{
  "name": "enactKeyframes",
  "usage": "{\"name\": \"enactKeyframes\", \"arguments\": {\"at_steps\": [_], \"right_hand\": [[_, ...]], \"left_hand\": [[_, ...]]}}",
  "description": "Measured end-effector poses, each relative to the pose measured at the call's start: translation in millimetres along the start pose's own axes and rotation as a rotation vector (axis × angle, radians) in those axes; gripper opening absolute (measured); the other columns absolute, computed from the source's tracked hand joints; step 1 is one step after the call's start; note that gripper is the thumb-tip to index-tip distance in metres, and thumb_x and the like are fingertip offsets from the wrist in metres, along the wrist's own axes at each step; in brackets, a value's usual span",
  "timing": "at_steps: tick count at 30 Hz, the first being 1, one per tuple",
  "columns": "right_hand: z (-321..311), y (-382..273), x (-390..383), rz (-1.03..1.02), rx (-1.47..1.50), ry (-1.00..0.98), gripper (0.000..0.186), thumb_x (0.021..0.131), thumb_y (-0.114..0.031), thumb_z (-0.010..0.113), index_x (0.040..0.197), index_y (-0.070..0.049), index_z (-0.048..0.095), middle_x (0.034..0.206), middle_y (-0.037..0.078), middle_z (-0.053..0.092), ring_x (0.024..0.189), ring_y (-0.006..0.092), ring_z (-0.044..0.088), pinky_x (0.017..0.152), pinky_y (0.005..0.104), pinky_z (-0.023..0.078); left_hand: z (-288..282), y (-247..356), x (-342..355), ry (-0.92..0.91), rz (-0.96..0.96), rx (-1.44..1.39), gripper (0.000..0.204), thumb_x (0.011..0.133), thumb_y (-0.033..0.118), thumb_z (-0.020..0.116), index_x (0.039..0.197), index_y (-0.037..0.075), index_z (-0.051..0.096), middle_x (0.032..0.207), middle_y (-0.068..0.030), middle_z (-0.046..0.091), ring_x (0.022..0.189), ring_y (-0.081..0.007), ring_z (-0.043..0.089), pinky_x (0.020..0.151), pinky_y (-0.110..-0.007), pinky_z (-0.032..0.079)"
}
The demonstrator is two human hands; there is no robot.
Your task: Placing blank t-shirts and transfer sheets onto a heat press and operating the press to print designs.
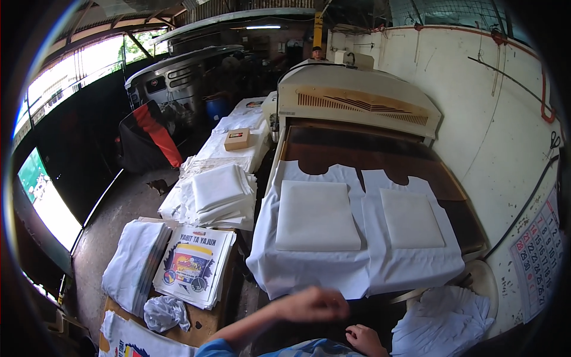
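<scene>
Two white cut fabric pieces lie side by side on the brown conveyor belt (357, 140), a left fabric piece (267, 262) and a right fabric piece (410, 268), with curved cutouts at their far edges. A white rectangular sheet (318, 217) rests on the left piece and another white sheet (411, 218) on the right one. My left hand (315, 304), smeared by motion, hovers at the near edge of the left piece; its fingers are unclear. Closer to my body, my right hand (364, 339) is low, its fingers loosely bent and apart, nothing seen in them.
A cream conveyor dryer (357, 95) stands beyond, with a person (317, 53) behind it. Left are printed sheets (193, 268), folded white cloths (134, 256), stacked white sheets (220, 190) and a cardboard box (237, 139). White cloth (443, 321) fills a chair; a cat (157, 186) is on the floor.
</scene>
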State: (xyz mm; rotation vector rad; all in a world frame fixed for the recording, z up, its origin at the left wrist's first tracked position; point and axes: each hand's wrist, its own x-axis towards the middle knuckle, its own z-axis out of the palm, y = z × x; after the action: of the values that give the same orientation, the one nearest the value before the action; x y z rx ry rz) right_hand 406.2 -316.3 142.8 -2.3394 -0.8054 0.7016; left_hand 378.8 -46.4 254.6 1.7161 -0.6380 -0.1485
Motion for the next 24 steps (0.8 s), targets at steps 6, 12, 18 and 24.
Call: {"name": "enactKeyframes", "arguments": {"at_steps": [6,12,18,24], "right_hand": [[14,51,-1,-0.051,-0.299,0.138,0.018,0.077,-0.025,0.057,0.086,-0.011,0.063,0.077,0.010,0.061,0.070,0.0292,0.061,0.065,0.0393,0.050],[-3,54,10,-0.085,-0.267,0.185,0.017,0.078,-0.022,0.056,0.085,-0.008,0.063,0.081,0.012,0.061,0.076,0.0294,0.061,0.067,0.0384,0.050],[-4,63,-7,-0.057,-0.232,0.172,0.017,0.079,-0.022,0.056,0.087,-0.008,0.063,0.083,0.012,0.061,0.078,0.0291,0.061,0.069,0.0382,0.050],[-26,91,-24,-0.008,-0.249,0.175,0.016,0.078,-0.020,0.057,0.087,-0.008,0.063,0.084,0.012,0.061,0.080,0.0295,0.060,0.070,0.0389,0.049]], "left_hand": [[-99,-167,-37,1.008,-0.488,0.590,0.034,0.079,0.023,0.061,0.106,0.003,0.056,0.102,-0.0140,0.059,0.077,-0.0203,0.060,0.068,-0.031,0.048],[-123,-219,-25,1.161,-0.747,0.161,0.054,0.073,0.024,0.059,0.114,-0.007,0.043,0.088,-0.0180,0.060,0.073,-0.0238,0.060,0.067,-0.032,0.047],[-123,-215,-5,1.247,-0.846,-0.023,0.046,0.074,0.027,0.059,0.110,0.001,0.049,0.082,-0.0089,0.057,0.062,-0.0161,0.057,0.050,-0.029,0.040],[-117,-184,0,1.318,-0.638,-0.055,0.018,0.071,0.021,0.064,0.080,0.006,0.062,0.059,0.0002,0.052,0.048,-0.0085,0.046,0.040,-0.021,0.032]]}}
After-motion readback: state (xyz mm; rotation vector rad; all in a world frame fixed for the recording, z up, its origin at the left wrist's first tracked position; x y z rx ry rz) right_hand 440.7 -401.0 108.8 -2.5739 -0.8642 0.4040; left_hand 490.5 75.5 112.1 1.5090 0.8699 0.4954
